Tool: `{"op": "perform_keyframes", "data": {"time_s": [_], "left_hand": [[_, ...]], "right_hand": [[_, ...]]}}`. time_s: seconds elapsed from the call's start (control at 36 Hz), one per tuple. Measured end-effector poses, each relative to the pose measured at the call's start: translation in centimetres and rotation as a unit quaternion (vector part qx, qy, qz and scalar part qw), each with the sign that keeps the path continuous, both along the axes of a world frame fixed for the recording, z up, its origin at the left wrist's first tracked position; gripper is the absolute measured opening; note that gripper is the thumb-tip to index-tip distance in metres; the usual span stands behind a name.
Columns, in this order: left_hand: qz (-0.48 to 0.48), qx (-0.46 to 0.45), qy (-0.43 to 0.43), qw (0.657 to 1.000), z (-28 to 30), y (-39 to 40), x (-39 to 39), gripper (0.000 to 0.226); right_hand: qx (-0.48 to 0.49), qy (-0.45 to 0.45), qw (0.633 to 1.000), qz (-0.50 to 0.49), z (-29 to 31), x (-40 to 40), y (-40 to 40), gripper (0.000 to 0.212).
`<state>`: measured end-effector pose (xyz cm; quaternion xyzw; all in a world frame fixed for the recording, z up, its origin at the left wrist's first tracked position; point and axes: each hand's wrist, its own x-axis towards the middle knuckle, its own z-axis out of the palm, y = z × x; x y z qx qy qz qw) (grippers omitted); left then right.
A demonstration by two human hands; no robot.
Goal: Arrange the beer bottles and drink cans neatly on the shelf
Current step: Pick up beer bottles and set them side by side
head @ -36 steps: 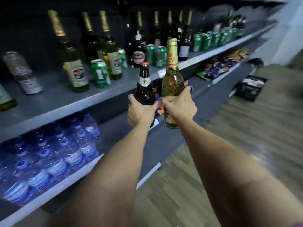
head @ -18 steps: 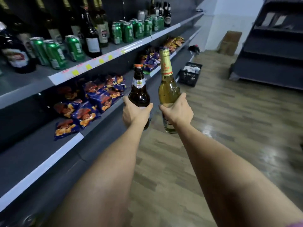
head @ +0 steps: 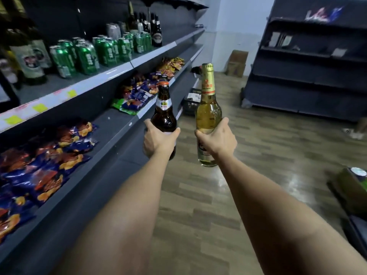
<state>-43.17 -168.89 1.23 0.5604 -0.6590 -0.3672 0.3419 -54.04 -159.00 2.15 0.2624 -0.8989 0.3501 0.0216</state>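
My left hand [head: 158, 140] grips a short brown beer bottle [head: 163, 114] with an orange cap, held upright over the aisle. Just to its right, my right hand [head: 217, 141] grips a taller golden bottle [head: 208, 108] with gold foil on its neck. Both bottles are held out in front of me, apart from the shelving. To the left runs the grey drinks shelf [head: 121, 69] with several green cans [head: 85, 56] in rows, dark bottles [head: 153, 26] at its far end and larger labelled bottles [head: 29, 56] near me.
Snack bags [head: 45, 155] lie on the lower shelf, with more bags [head: 139, 94] farther along. A black basket [head: 190, 102] sits on the wooden floor by the shelf. A dark shelving unit [head: 309, 62] stands at right, cardboard boxes [head: 237, 63] by the far wall.
The view has swung right along the aisle: water bottles and near bottles left the frame, cans and snacks came closer. Both hands keep their bottles, now slightly farther apart.
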Motion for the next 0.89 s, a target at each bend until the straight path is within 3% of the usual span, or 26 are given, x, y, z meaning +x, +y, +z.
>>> {"op": "perform_keyframes", "data": {"time_s": [0.53,0.89], "left_hand": [[-0.016,-0.029,-0.039,0.999,-0.7,-17.7,-30.8,0.083],[0.062,-0.006,0.065,0.996,2.2,-29.7,-49.1,0.081]], "right_hand": [[0.018,0.011,1.000,-0.014,0.2,-30.6,-16.9,0.060],[0.000,0.011,0.997,0.082,2.9,-50.6,-32.1,0.059]]}}
